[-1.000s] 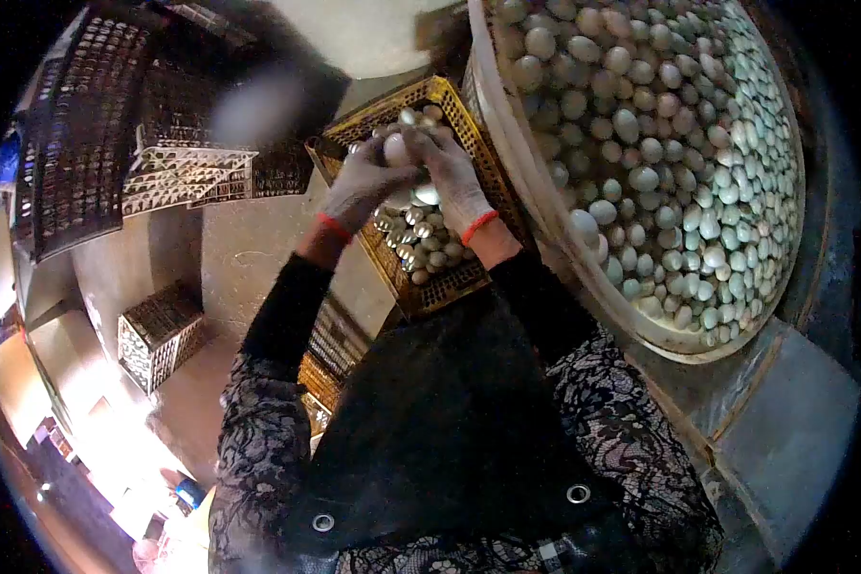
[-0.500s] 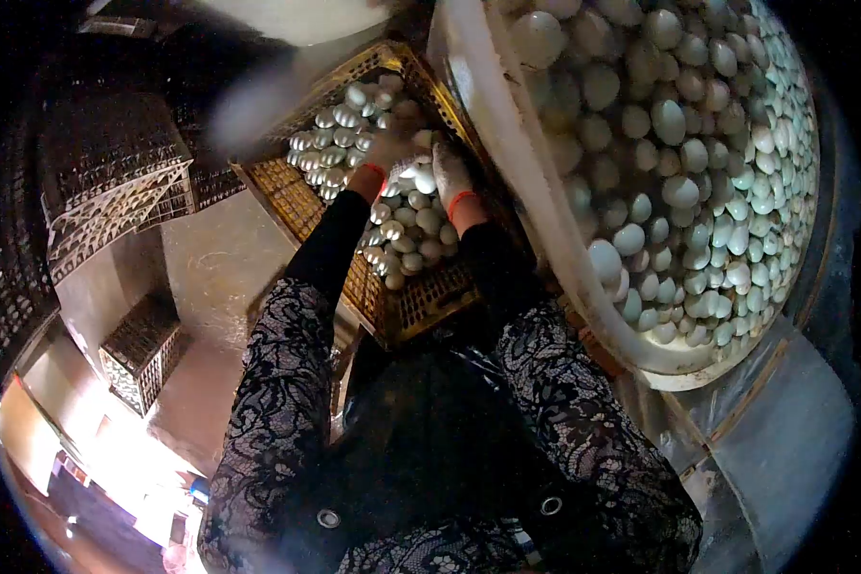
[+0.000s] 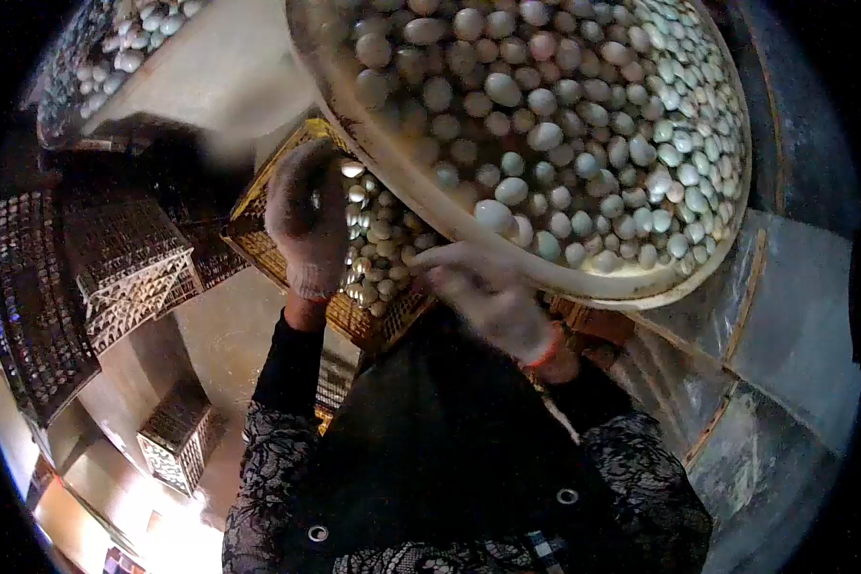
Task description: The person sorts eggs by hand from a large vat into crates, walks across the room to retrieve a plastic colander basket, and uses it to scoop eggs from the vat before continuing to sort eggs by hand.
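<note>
My left hand (image 3: pixel 306 215), in a pale glove, is over the left side of a yellow crate (image 3: pixel 249 239) that holds many eggs (image 3: pixel 383 239). Its fingers curl inward, and a bit of something shiny shows between them, too small to name. My right hand (image 3: pixel 483 297), gloved too, is at the crate's right edge, just below the rim of a large round tub (image 3: pixel 660 298) full of pale eggs (image 3: pixel 545 136). Its fingers point left, loosely spread and somewhat blurred, with nothing visible in them.
Another container of eggs (image 3: pixel 129 57) is at the upper left. Dark stacked crates (image 3: pixel 129 258) stand on the left, and a smaller crate (image 3: pixel 177 435) sits on the floor (image 3: pixel 225 335). Grey sheeting (image 3: pixel 794 325) covers the right side.
My hands were together over the crate's eggs and are now apart, the left over its left side, the right at its right edge. The view has shifted, bringing another egg container in at upper left.
</note>
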Demonstrator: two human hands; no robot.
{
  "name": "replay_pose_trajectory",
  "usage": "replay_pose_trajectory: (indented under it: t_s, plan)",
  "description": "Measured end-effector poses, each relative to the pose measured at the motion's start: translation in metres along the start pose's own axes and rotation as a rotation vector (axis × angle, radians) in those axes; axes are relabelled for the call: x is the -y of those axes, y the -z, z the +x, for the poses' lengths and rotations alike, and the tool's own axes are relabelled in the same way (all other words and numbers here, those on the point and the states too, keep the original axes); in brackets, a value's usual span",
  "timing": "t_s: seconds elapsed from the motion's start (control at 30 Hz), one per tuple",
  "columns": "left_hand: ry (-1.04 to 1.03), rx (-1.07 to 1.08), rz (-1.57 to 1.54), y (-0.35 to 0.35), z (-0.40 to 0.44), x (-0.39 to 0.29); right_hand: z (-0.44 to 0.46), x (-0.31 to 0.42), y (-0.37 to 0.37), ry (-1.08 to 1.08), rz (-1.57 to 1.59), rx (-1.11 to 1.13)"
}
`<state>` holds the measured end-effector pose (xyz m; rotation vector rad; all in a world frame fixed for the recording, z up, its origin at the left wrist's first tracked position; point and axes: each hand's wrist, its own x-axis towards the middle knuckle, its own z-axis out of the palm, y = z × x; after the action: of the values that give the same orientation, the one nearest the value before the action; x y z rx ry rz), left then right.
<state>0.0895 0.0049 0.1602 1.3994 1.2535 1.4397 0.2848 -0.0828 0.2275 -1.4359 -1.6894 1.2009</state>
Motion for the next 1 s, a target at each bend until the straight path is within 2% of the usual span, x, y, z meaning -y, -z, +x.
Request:
replay_pose_trajectory:
  t_s: [0.07,0.1,0.13,0.17,0.2,0.23,0.27,0.3,0.33,0.37,0.43,0.5,0.57,0.63,0.73,0.77,0.83,0.87,0.93,1.0]
  plan:
    - [-0.026,0.318,0.057,-0.031,0.013,-0.057,-0.017,0.003,0.045,-0.121,0.040,-0.163]
    - [-0.023,0.519,0.153,-0.046,0.017,-0.055,-0.016,-0.005,0.067,-0.284,0.284,-0.228]
    - [-0.038,0.722,0.245,-0.061,0.021,-0.053,-0.021,-0.028,0.086,-0.287,0.077,-0.286]
    - [-0.167,0.859,0.308,-0.076,0.026,-0.045,-0.026,-0.057,0.099,-0.292,-0.129,-0.338]
    - [-0.122,1.014,0.411,-0.088,0.029,-0.040,-0.027,-0.071,0.105,-0.287,-0.126,-0.351]
    - [-0.074,1.165,0.517,-0.100,0.032,-0.034,-0.026,-0.083,0.111,-0.490,0.125,-0.360]
    - [-0.083,1.170,0.521,-0.114,0.031,-0.022,-0.025,-0.103,0.116,-0.586,0.260,-0.359]
    - [-0.097,1.287,0.520,-0.127,0.027,0.001,-0.023,-0.122,0.121,-0.685,0.390,-0.368]
    - [-0.108,1.404,0.512,-0.140,0.023,0.024,-0.019,-0.149,0.124,-0.366,0.053,-0.206]
    - [-0.123,1.451,0.534,-0.151,0.019,0.044,-0.013,-0.150,0.119,-0.343,0.051,-0.168]
    - [-0.184,1.437,0.618,-0.170,0.011,0.080,0.000,-0.153,0.109,-0.297,0.050,-0.093]
    - [-0.201,1.386,0.687,-0.178,0.006,0.092,0.016,-0.165,0.097,-0.341,0.146,-0.056]
    - [-0.135,1.383,0.750,-0.178,0.002,0.095,0.022,-0.166,0.083,-0.388,0.214,-0.063]
    - [-0.011,1.374,0.723,-0.178,0.006,0.075,0.036,-0.169,0.074,-0.405,0.323,-0.225]
    - [0.331,1.315,0.577,-0.176,0.014,0.044,0.042,-0.162,0.072,-0.430,0.314,-0.299]
    - [0.389,1.300,0.496,-0.178,0.016,0.039,0.042,-0.157,0.074,-0.437,0.298,-0.307]
    - [0.413,1.261,0.238,-0.177,0.015,0.043,0.045,-0.139,0.081,-0.553,0.682,-0.308]
    - [0.398,1.239,0.077,-0.177,0.013,0.050,0.043,-0.127,0.084,-0.554,0.683,-0.304]
    - [0.539,1.187,0.001,-0.172,0.015,0.026,0.038,-0.102,0.087,-0.577,0.814,-0.351]
    - [0.509,1.189,-0.051,-0.165,0.016,-0.004,0.041,-0.112,0.088,-0.538,0.805,-0.340]
